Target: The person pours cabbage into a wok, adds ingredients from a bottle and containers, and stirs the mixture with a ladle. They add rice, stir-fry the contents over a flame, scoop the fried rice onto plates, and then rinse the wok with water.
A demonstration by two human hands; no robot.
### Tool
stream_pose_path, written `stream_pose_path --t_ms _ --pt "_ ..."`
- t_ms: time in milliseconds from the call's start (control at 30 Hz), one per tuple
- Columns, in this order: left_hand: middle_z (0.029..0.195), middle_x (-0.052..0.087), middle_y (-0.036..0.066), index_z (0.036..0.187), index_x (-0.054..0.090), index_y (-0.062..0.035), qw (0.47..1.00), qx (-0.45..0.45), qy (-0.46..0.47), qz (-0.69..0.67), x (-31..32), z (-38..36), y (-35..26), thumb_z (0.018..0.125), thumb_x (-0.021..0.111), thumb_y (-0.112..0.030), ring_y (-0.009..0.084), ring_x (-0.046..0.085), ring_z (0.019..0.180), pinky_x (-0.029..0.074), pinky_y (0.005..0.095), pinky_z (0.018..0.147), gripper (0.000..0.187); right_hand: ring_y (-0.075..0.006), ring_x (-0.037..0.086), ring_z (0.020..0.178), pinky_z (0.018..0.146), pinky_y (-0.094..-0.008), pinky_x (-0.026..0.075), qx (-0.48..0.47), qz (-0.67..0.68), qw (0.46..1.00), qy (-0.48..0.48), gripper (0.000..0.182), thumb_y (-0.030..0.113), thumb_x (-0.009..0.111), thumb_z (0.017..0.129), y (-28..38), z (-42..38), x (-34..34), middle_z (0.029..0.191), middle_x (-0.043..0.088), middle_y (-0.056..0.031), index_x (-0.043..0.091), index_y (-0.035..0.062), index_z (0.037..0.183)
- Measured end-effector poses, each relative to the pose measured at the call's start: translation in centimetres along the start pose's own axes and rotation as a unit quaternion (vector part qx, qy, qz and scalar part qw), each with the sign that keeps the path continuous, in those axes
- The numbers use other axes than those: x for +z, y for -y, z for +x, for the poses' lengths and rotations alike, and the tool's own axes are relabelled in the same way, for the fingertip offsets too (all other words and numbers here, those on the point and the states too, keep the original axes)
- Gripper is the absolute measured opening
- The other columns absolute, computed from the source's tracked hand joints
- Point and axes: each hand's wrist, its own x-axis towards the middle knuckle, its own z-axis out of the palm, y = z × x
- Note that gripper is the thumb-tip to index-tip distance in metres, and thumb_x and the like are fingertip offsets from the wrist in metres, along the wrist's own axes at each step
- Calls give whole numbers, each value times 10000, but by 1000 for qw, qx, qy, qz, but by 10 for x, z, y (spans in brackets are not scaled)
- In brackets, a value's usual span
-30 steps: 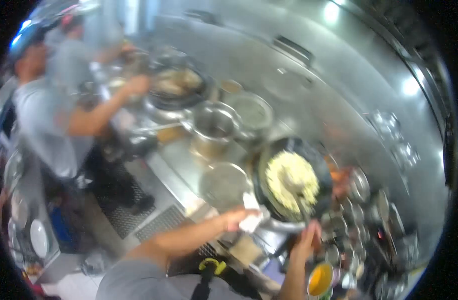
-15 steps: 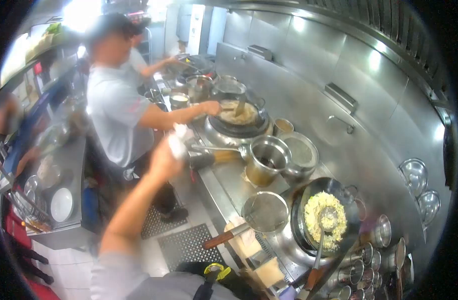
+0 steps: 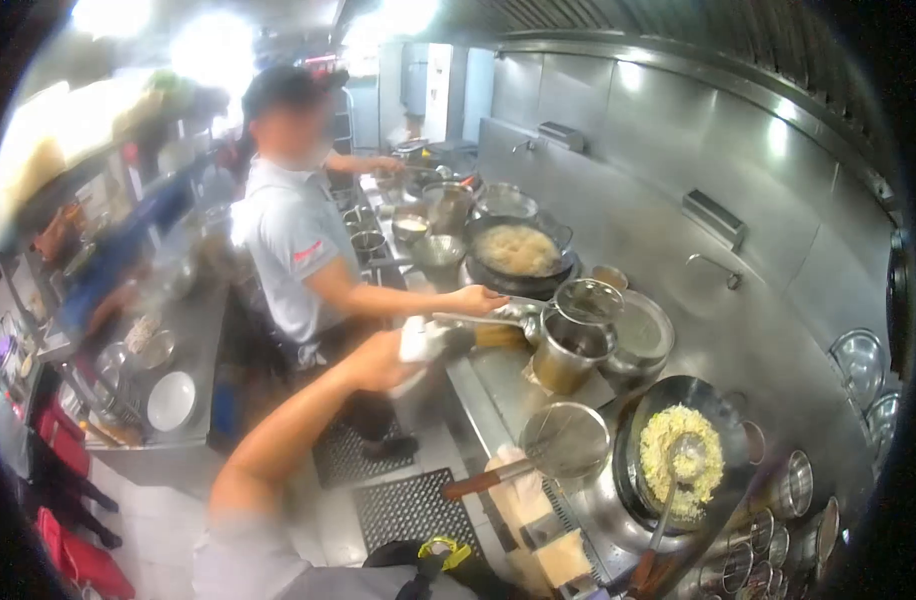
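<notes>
My left hand (image 3: pixel 380 362) is closed around a white cloth (image 3: pixel 418 342), at the end of an outstretched arm. The cloth is close to the long handle of a metal pot (image 3: pixel 568 365) and overlaps a dark-handled bamboo brush (image 3: pixel 498 335) in this view. My right hand is out of view. In front of me, a wok (image 3: pixel 633 455) holds yellow fried rice (image 3: pixel 668 450), with a ladle (image 3: pixel 670 500) resting in it. A wood-handled round strainer (image 3: pixel 566 440) lies beside the wok.
A co-worker (image 3: pixel 303 235) reaches across, one hand at the handle of a strainer (image 3: pixel 590 300) over the pot. Behind is another wok (image 3: pixel 518 250) with frothy pale contents. Several metal containers (image 3: pixel 763 545) stand at lower right. A side counter at left bears a white plate (image 3: pixel 172 400).
My left hand with the cloth has come lower and closer to the pot's handle. The co-worker's hand has left the far wok and now holds a strainer over the pot. The view has shifted.
</notes>
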Motion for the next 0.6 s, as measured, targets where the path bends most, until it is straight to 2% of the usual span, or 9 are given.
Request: stream_pose_path --t_ms 67,133,200,267,333,467,533,567,600 --pt "1101 607 177 1180 558 -53 999 -30 -27 -29 -5 27 -46 798 656 -167 353 598 1024 474 395 881 411 -224 607 797 698 -331 482 -2 -1 1000 6 206 255 613 872 -9 1 -7 849 628 -99 639 52 893" --pt "1079 597 198 1179 554 -81 999 15 -15 -44 -6 35 -68 836 595 -206 381 585 1000 472 425 883 367 -229 609 807 707 -332 483 3 0 1000 6 206 254 612 872 -17 -1 -15 861 631 -103 641 52 903" --pt "995 634 180 1058 608 -29 996 -1 30 -87 3 23 -89 797 667 -156 308 635 914 500 386 807 296 -233 611 816 716 -334 483 8 4 1000 3 208 253 611 871 -25 1 -20 873 634 -107 644 53 913" --pt "998 650 168 1094 602 -24 977 -68 98 -177 9 0 -123 828 655 -195 272 644 903 507 383 803 321 -237 613 826 726 -335 484 18 9 1000 5 209 252 611 871 -31 3 -23 885 637 -110 647 53 924" --pt "1006 660 159 1134 584 -3 914 -219 207 -273 33 -41 -130 844 651 -223 240 640 920 509 373 813 371 -242 616 835 735 -336 485 29 7 1000 4 212 251 610 870 -32 6 -24 897 640 -114 650 53 934" --pt "1015 658 141 1185 557 19 823 -335 125 -442 73 -118 -148 841 657 -215 225 638 884 518 339 784 428 -250 620 855 753 -338 486 37 -13 999 13 218 249 609 869 -38 13 -28 921 646 -122 655 53 954" --pt "1110 635 129 1227 545 20 650 -490 42 -580 113 -174 -132 863 650 -185 224 612 993 486 359 882 431 -255 622 864 763 -339 487 37 -24 999 26 222 248 608 869 -44 20 -25 933 649 -125 658 54 965" --pt "1127 620 147 1248 519 22 538 -487 -13 -688 121 -185 -138 857 652 -208 235 623 976 506 348 848 473 -257 624 869 767 -340 487 38 -35 998 36 225 247 608 868 -48 23 -22 939 651 -127 659 54 970" --pt "1128 616 145 1259 508 17 494 -472 -38 -729 128 -195 -140 858 648 -222 235 624 966 511 343 836 488 -259 625 874 772 -340 488 40 -45 997 48 227 247 608 868 -52 27 -16 945 652 -129 660 54 975"
